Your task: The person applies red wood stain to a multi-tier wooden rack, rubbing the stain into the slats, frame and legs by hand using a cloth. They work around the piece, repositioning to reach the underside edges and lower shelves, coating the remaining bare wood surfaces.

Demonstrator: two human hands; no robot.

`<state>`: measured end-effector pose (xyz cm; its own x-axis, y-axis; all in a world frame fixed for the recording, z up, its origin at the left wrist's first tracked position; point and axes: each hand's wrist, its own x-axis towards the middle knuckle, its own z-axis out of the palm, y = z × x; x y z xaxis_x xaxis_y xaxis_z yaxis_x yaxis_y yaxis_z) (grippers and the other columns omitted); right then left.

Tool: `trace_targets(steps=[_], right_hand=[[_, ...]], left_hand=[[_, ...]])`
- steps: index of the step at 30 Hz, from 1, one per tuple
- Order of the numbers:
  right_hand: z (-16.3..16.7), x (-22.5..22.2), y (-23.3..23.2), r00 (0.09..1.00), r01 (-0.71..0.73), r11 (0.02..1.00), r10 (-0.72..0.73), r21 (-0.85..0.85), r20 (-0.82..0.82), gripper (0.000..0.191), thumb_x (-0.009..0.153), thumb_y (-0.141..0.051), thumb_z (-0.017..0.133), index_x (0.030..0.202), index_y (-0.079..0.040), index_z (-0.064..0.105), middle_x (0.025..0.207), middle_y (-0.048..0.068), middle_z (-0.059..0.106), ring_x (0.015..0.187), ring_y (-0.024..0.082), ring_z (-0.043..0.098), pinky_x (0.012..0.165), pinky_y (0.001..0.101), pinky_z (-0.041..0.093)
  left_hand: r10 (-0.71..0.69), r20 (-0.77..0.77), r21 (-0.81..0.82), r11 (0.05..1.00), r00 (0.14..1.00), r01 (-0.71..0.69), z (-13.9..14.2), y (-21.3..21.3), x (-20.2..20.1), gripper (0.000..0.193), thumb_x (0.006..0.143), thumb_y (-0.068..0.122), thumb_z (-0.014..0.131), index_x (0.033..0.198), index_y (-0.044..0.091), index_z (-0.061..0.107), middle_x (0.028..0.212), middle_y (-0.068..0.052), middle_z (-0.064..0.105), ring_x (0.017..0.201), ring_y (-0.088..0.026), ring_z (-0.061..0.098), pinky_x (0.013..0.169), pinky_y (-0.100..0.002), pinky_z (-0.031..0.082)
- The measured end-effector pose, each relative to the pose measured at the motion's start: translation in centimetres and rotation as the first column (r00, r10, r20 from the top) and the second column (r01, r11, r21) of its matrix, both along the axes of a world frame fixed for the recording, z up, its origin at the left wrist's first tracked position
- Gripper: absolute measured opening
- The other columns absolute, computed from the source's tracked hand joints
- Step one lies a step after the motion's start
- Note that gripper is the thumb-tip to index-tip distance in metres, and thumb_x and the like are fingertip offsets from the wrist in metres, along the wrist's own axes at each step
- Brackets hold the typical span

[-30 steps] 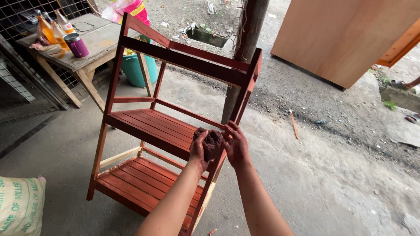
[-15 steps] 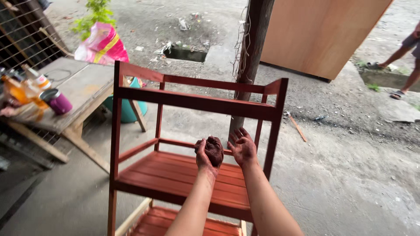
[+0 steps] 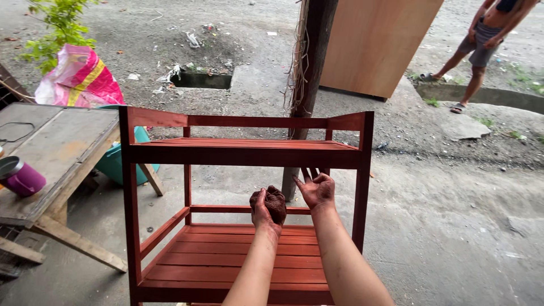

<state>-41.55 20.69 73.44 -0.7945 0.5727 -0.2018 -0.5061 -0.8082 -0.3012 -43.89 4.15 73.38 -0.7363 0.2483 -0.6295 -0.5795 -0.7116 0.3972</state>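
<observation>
**Stained hands at the front of a red shelf rack**

A red-brown wooden shelf rack (image 3: 243, 153) stands on bare concrete, its front edge towards the camera. Two slatted shelves show: the top one at mid-frame, the lower one running off the bottom edge. Four corner posts are visible, with a rail across the back of each shelf.

Both hands sit in the gap between the two shelves, just under the top shelf's front edge. The left hand (image 3: 268, 207) is closed tight around a dark, stain-soaked rag (image 3: 276, 199), which bulges from the fist. The right hand (image 3: 317, 190) is open and holds nothing, fingers (image 3: 307, 174) spread upward, their tips at or just behind the underside of the top shelf; whether they touch it cannot be told. The two hands are just beside each other, and both are smeared with the same reddish stain.

To the right of the rack the concrete lies open out to a gravel strip. To the left a grey wooden table (image 3: 56, 153) stands close, leaving only a narrow gap. One purple cup (image 3: 21, 178) stands at the table's left edge. Behind it, one teal bucket (image 3: 119, 161) and one pink sack (image 3: 79, 79). One dark post (image 3: 309, 73) rises just behind the rack, and one large plywood panel (image 3: 377, 42) stands beyond it. Another person (image 3: 481, 45) stands far right, well apart.
</observation>
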Motion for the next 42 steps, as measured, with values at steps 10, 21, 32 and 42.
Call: trace_targets(steps=[10,21,32,42], right_hand=[[0.2,0.7,0.3,0.999,-0.020,0.998,0.021,0.063,-0.029,0.076,0.081,0.006,0.040,0.154,0.005,0.019,0.156,0.023,0.038,0.148,0.037,0.038,0.111,0.0704,0.032],[-4.3,0.8,2.3,0.998,-0.005,0.999,0.008,0.044,-0.068,0.021,0.088,0.007,0.048,0.109,0.002,0.046,0.122,0.020,0.055,0.123,0.038,0.056,0.109,0.0691,0.042],[-1.0,8.0,-3.3,0.999,0.024,0.996,-0.021,0.081,-0.037,0.037,0.089,0.005,0.038,0.123,-0.002,0.051,0.125,0.019,0.060,0.116,0.038,0.061,0.106,0.0616,0.048],[2.1,18.6,-9.9,0.993,-0.003,0.994,0.016,0.111,-0.114,0.069,0.079,0.015,0.028,0.141,-0.007,0.048,0.140,0.018,0.053,0.127,0.040,0.056,0.107,0.0601,0.051]], left_hand=[[0.002,0.017,-0.116,0.993,1.000,0.000,1.3,0.2,0.6,0.076,0.079,0.032,0.082,0.142,0.009,0.047,0.133,-0.010,0.061,0.113,-0.026,0.067,0.094,-0.040,0.060],[-0.033,-0.015,-0.167,0.985,0.999,0.031,2.5,-0.5,3.0,0.078,0.075,0.031,0.085,0.142,0.011,0.050,0.131,-0.009,0.062,0.112,-0.026,0.067,0.092,-0.041,0.059],[-0.010,-0.019,-0.048,0.999,1.000,0.009,1.7,-2.9,10.0,0.064,0.078,0.030,0.081,0.133,0.005,0.060,0.124,-0.010,0.068,0.104,-0.026,0.070,0.088,-0.041,0.062],[0.014,-0.015,-0.066,0.998,1.000,-0.015,2.4,-9.7,22.3,0.060,0.081,0.033,0.080,0.133,0.008,0.061,0.122,-0.008,0.068,0.101,-0.023,0.071,0.083,-0.037,0.062]])
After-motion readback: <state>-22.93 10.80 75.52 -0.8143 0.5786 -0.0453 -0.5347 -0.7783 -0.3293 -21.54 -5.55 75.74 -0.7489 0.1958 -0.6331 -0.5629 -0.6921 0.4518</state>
